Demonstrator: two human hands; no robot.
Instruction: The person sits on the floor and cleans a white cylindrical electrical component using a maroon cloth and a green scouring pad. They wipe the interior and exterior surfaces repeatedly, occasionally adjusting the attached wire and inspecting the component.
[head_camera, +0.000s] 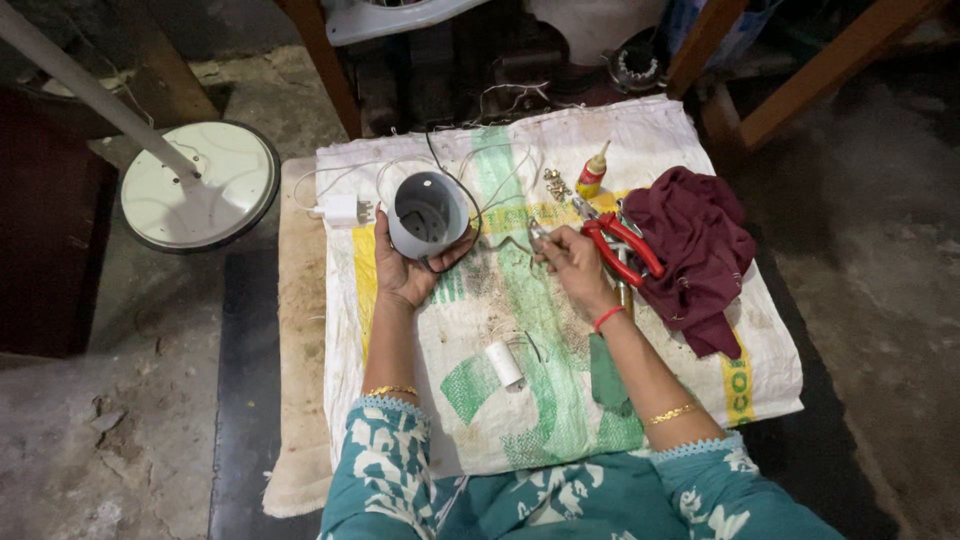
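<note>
My left hand (402, 268) cradles a grey cup-shaped plastic housing (428, 213), open end facing up, with a black wire trailing from it. My right hand (573, 265) pinches a thin wire end (537, 232) just right of the housing. Red-handled pliers (622, 243) lie beside my right hand on the white and green woven sack (520, 400). A small white cylindrical part (504, 363) lies on the sack between my forearms.
A maroon cloth (696, 250) is bunched at the right. A small yellow glue bottle (594, 170), a few metal screws (556, 184) and a white plug adapter (340, 210) with white cable lie near the far edge. A round white fan base (200, 185) with a pole stands on the left.
</note>
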